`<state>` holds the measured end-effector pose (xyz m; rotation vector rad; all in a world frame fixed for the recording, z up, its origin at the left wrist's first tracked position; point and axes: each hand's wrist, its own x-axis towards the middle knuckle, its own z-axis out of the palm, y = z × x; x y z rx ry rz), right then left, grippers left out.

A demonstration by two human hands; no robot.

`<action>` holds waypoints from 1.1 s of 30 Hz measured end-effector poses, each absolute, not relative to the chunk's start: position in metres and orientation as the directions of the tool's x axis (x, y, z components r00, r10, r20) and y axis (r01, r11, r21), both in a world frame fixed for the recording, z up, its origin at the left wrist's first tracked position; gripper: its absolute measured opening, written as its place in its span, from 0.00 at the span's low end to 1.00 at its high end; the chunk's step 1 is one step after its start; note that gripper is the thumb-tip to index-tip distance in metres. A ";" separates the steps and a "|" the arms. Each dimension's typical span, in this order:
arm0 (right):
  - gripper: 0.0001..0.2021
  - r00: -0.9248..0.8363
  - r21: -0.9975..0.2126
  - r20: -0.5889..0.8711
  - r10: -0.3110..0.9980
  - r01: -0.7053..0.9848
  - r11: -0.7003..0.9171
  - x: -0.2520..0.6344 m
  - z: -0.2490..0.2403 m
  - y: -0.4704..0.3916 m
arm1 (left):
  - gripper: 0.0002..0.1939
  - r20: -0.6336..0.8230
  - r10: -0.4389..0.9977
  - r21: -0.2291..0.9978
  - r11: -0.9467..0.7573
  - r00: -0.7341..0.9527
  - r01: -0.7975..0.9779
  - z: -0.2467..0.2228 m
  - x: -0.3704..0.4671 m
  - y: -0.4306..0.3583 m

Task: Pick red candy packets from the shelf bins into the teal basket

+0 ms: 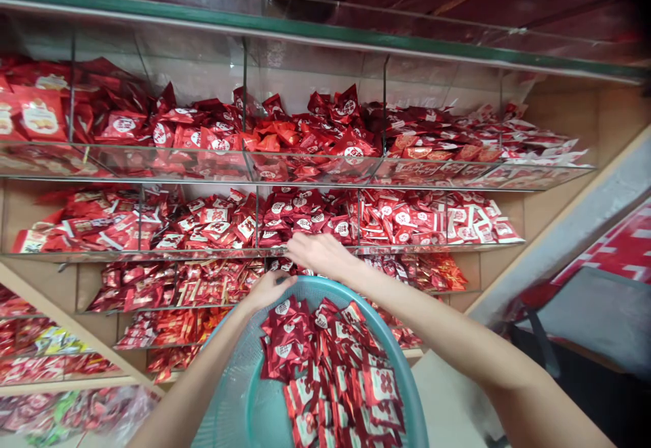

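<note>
- Well, my left grip (267, 290) pinches the green basket (418, 400) near 11 o'clock on its rim, likely to steady it.
- My right grip (318, 253) is up at 12, by dark packets (302, 205); I can't tell if it's closed.
- Red packs (381, 383) sit inside the basket, at 6, so none spill.

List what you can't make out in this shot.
- Head view: whether the right hand holds a packet; motion blur, fingers curled.
- Head view: whether the left hand grips the basket; its fingers' undersides face away.
- Head view: basket's near end; cut off by the bottom edge.
- Head view: lower-shelf packets behind the basket; basket and forearms hide some.
- Head view: small print on the basket's packets; too small.
</note>
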<state>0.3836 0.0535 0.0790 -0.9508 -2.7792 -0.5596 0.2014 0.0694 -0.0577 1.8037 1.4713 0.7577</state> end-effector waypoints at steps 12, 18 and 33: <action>0.16 -0.543 0.382 0.306 0.782 0.823 0.421 0.380 0.103 0.126 | 0.25 0.065 0.972 0.770 -0.193 0.226 0.608 -0.056 0.201 0.067; 0.18 -0.538 0.397 0.286 0.793 0.820 0.412 0.381 0.095 0.132 | 0.25 0.066 0.974 0.778 -0.187 0.219 0.600 -0.058 0.200 0.067; 0.16 -0.586 0.428 0.319 0.744 0.790 0.439 0.380 0.085 0.136 | 0.27 0.048 0.973 0.749 -0.184 0.226 0.637 -0.058 0.200 0.068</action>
